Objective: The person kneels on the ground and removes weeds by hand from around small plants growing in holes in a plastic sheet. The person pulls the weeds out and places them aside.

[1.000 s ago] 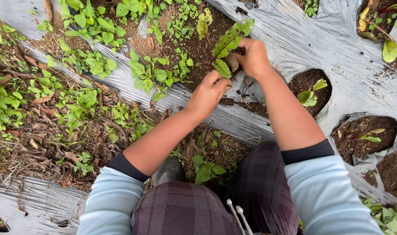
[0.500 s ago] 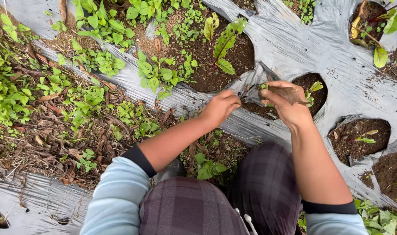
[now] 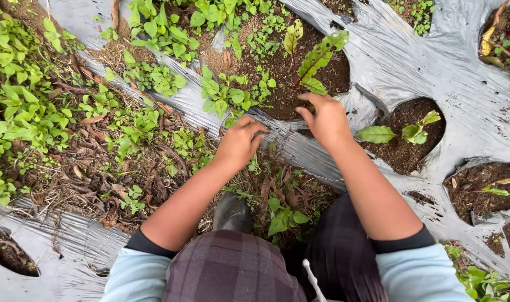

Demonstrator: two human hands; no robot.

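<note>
Looking straight down at a garden bed covered in silver plastic mulch, with planting holes cut into it.

The right hand is at the near edge of the big hole, just below a seedling with reddish stems and hole-pocked green leaves. Its fingers are spread and loosely curled, so the grip is open; nothing visibly held, though the fingertips sit right by the seedling's lowest leaf and I can't tell whether they actually touch it.

The left hand is lower and to the left, on the strip of plastic at the front edge of that same hole. Fingers are bent down toward the plastic and the small weeds growing just beyond it. Whether that grip is pinching something is hidden by the fingers themselves, so can't tell.

The two hands are near each other but apart.

Around them: the big hole is full of little green weeds alongside the seedling. To the right, a smaller hole has a young plant with broad green leaves. Further right, another hole has a tiny sprout. Left of the plastic is a path of dead leaves and more weeds.

At the bottom you see pale blue sleeves, plaid trousers and a dark boot planted in the gap between plastic sheets.
</note>
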